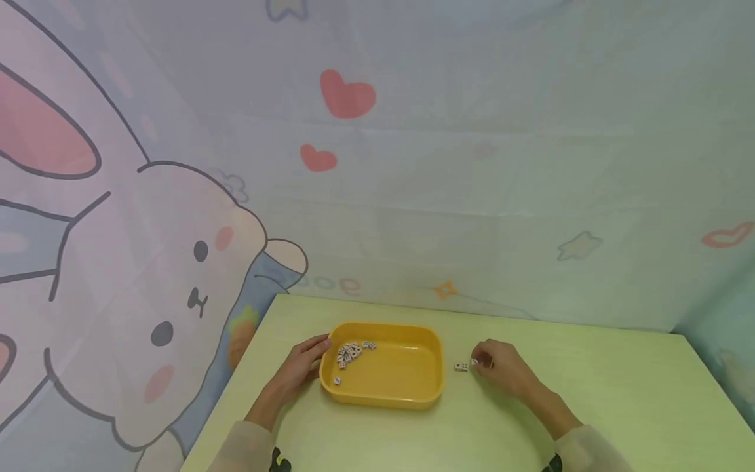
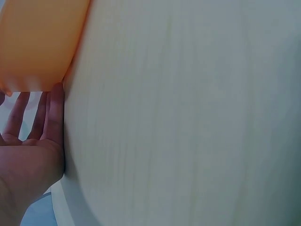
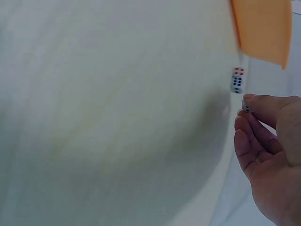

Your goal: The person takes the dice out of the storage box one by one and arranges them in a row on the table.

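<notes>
My left hand (image 1: 299,364) rests against the left end of the yellow tray (image 1: 395,398), its fingertips at the rim. In the left wrist view, the fingers (image 2: 55,115) reach out fairly straight to the wall of the tray (image 2: 40,42). Right of the tray, my right hand (image 1: 504,367) pinches a white die (image 1: 474,362) between thumb and fingertips. That die (image 3: 247,107) is partly hidden by the thumb in the right wrist view. Close beside it, two dice (image 1: 461,367) stand side by side on the table. One shows red pips, the other blue, in the right wrist view.
Several white dice (image 1: 348,354) lie bunched in the left part of the tray, with a single die (image 1: 337,380) apart near its front left corner. The light green table (image 1: 637,380) runs back to a printed cloth wall (image 1: 472,196) with a rabbit and hearts.
</notes>
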A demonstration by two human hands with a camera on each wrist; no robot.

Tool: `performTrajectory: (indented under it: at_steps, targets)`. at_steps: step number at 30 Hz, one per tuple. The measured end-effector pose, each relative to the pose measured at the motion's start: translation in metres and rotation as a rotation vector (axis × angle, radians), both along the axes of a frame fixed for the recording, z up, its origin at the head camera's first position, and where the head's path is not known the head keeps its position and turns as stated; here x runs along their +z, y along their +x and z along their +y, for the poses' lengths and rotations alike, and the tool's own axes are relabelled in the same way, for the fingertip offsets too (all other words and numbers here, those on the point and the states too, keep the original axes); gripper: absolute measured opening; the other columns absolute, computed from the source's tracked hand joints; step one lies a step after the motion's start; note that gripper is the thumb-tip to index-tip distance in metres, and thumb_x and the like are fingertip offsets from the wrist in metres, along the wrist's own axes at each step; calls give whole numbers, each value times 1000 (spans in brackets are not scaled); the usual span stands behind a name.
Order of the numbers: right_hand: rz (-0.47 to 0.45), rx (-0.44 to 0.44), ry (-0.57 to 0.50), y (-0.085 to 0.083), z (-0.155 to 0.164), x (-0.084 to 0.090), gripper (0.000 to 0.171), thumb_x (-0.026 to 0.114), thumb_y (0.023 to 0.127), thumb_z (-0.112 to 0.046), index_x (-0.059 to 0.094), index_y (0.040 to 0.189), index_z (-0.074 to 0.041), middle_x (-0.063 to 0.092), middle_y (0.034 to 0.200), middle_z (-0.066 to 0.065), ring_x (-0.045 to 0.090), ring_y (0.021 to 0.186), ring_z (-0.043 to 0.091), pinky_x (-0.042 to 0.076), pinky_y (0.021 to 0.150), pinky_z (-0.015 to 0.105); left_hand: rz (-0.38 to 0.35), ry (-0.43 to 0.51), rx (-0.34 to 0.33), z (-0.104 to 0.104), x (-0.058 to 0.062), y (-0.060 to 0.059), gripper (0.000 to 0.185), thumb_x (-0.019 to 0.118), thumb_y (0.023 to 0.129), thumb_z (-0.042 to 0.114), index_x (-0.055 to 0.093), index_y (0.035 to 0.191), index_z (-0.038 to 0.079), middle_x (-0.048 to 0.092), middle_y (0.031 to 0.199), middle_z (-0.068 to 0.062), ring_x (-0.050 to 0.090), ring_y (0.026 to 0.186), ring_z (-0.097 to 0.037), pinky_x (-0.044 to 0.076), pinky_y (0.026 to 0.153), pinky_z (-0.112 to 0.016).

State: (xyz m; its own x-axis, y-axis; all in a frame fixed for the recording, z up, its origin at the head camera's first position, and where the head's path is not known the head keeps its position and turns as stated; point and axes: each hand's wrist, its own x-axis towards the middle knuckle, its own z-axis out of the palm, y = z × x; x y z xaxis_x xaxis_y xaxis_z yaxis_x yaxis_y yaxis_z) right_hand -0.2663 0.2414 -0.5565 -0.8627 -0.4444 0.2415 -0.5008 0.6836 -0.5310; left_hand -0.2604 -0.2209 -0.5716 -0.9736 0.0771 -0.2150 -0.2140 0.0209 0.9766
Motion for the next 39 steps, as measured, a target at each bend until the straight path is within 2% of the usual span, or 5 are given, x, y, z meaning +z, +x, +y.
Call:
performTrajectory:
  at_steps: [13,23,29,32,39]
  targets:
    - [3,-29,-63,0,-3,-20,15,84,88,-2,76,98,-8,63,88,-6,56,79,6,53,69,26,13,-13,-7,0,-1,-2,67,67,104,44,53,152,-1,62,145,-17,61,127,-27,59,95,-35]
    - [54,-65,-143,-1,-18,1,17,84,91,-7,73,104,-6,65,94,-2,61,84,15,56,72,29,12,-12,-1,-1,-1,0,66,66,105,43,53,153,0,62,145,-17,61,126,-26,59,95,-35]
    - [128,-119,-346,3,-80,28,14,83,89,-3,74,99,-6,66,90,-1,63,81,17,56,70,27,5,2,-5,1,0,1,65,67,105,42,53,153,0,61,146,-17,61,127,-26,59,96,-35]
    - [132,-65,-404,5,-123,36,14,83,88,-2,75,99,-3,69,91,2,65,81,19,56,69,28,4,2,-6,0,1,1,65,66,105,42,53,153,0,61,147,-18,60,128,-27,59,96,-35]
    - [-12,131,-311,5,-204,24,12,80,95,-6,76,104,0,72,96,6,67,86,18,57,75,27,5,-5,-11,-1,2,1,64,65,107,40,52,153,-2,60,146,-21,60,129,-30,59,96,-37]
